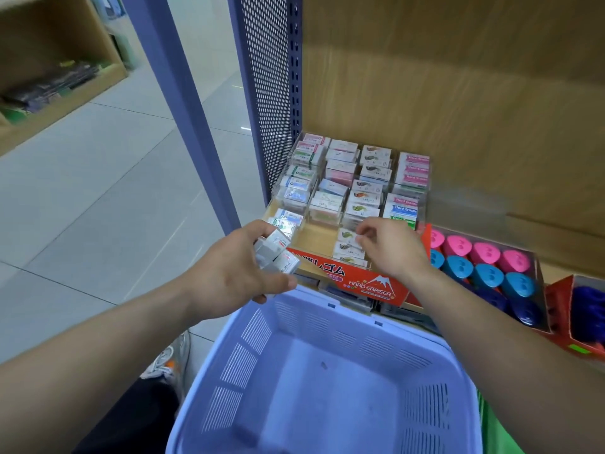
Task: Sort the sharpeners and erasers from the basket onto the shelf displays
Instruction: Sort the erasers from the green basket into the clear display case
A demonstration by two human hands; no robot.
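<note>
My left hand [235, 273] grips a small stack of white boxed erasers [276, 253] just left of the clear eraser display [353, 191]. My right hand [389, 247] reaches into the display's front row and pinches an eraser box [348, 236] with a green fish print. The display has several compartments of wrapped erasers and a red "HARD ERASER" front panel [366, 283]. The lavender basket [294, 329] sits below my arms with nothing visible inside it. Pink and blue heart-shaped sharpeners [484, 267] fill a tray to the right.
A purple perforated shelf upright [271, 93] stands left of the display, with a wooden back panel [458, 93] behind. A red box of dark blue sharpeners [586, 309] is at far right. Tiled floor and another shelf unit [49, 77] lie to the left.
</note>
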